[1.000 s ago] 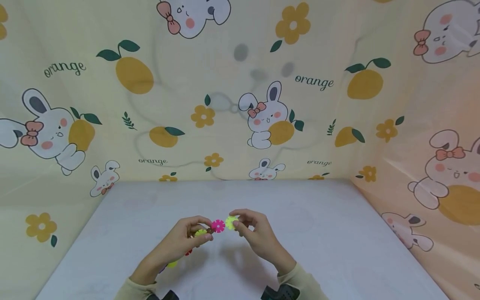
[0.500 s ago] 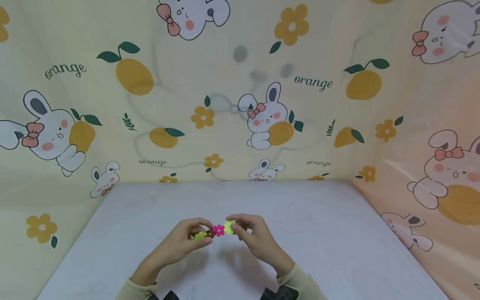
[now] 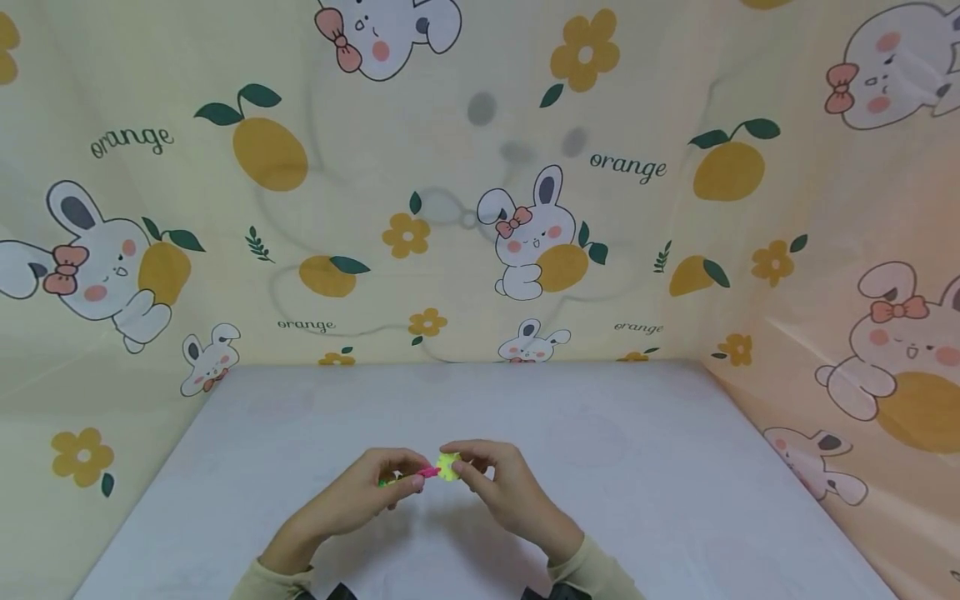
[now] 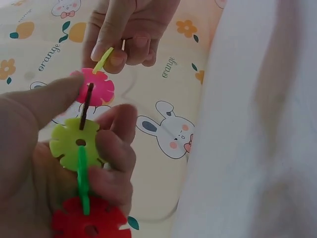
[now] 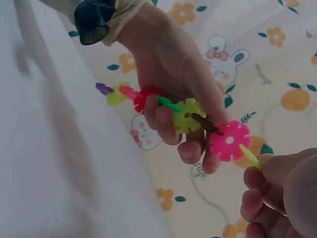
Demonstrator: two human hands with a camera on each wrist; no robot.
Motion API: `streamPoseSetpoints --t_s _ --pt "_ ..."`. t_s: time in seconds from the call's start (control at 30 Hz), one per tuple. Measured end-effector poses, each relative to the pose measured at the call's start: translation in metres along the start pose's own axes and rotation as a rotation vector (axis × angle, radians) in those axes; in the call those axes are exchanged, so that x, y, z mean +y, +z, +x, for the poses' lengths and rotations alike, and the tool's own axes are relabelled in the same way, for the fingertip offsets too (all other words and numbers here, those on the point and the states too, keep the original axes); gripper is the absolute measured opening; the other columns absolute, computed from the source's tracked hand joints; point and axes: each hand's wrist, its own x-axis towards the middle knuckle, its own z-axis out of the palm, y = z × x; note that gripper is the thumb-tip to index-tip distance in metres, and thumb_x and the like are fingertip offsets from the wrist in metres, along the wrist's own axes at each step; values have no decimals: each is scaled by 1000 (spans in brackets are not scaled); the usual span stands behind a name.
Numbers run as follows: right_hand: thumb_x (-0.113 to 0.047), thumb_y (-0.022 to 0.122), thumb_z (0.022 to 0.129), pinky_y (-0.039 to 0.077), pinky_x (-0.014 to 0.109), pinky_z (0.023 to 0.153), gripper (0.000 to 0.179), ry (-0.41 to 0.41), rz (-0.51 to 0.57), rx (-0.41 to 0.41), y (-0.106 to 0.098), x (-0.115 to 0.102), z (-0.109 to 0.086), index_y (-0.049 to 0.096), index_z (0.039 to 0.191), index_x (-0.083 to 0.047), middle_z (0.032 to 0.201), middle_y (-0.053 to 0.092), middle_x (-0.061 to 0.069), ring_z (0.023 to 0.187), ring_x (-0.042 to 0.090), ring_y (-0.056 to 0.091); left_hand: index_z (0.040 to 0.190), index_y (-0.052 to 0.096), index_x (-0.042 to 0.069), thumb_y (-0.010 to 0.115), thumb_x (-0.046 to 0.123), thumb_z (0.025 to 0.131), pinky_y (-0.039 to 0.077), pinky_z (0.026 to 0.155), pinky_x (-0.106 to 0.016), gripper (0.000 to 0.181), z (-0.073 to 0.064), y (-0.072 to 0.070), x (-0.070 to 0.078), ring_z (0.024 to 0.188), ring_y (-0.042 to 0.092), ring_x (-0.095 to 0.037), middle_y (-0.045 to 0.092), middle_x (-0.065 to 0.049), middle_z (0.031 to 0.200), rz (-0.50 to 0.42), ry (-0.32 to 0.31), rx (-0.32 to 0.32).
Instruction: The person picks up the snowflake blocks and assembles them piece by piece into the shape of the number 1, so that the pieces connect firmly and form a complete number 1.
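Note:
My left hand (image 3: pixel 367 493) holds a chain of slotted snowflake discs, its thumb and fingers around a pink disc (image 5: pixel 230 141) at the chain's end. My right hand (image 3: pixel 510 492) pinches a yellow disc (image 3: pixel 447 467) between thumb and fingers. The yellow disc's edge meets the pink disc's rim; how deep it sits I cannot tell. Behind the pink one come a brown disc (image 4: pixel 85 108), a yellow-green disc (image 4: pixel 64 139), a green disc (image 4: pixel 82 186) and a red disc (image 4: pixel 91 223). In the right wrist view the chain trails past my left palm to a purple disc (image 5: pixel 103 89).
A white table top (image 3: pixel 675 483) lies under both hands, with their shadows on it. Cream cloth walls (image 3: pixel 450 150) printed with rabbits and oranges stand at the back and sides. A dark wrist device (image 5: pixel 94 22) sits at my left sleeve.
My right hand has moved left and down with the yellow disc, nearer to my left hand. In the head view the pink disc has turned from face-on to edge-on.

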Motion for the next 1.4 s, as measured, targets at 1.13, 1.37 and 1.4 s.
streamPoseSetpoints --t_s 1.13,1.37,1.4 --pt "-7 61 100 47 20 55 35 -57 4 48 4 -4 -2 60 135 -14 85 71 12 58 0 51 119 71 2 55 26 105 43 56 -20 31 0 -2 2 80 61 -12 74 -20 98 -87 46 25" --pt "-6 62 99 47 20 55 28 -46 39 66 5 -4 -1 68 127 -10 82 70 11 58 1 51 117 71 5 58 27 104 48 65 -22 29 -1 -2 4 82 62 -9 75 -16 98 -81 33 43" --pt "-7 62 99 48 20 55 28 -55 40 66 6 -3 -1 68 126 -10 82 70 12 58 1 51 117 71 6 59 28 103 48 67 -23 29 -1 -2 4 83 63 -9 75 -16 98 -78 27 47"
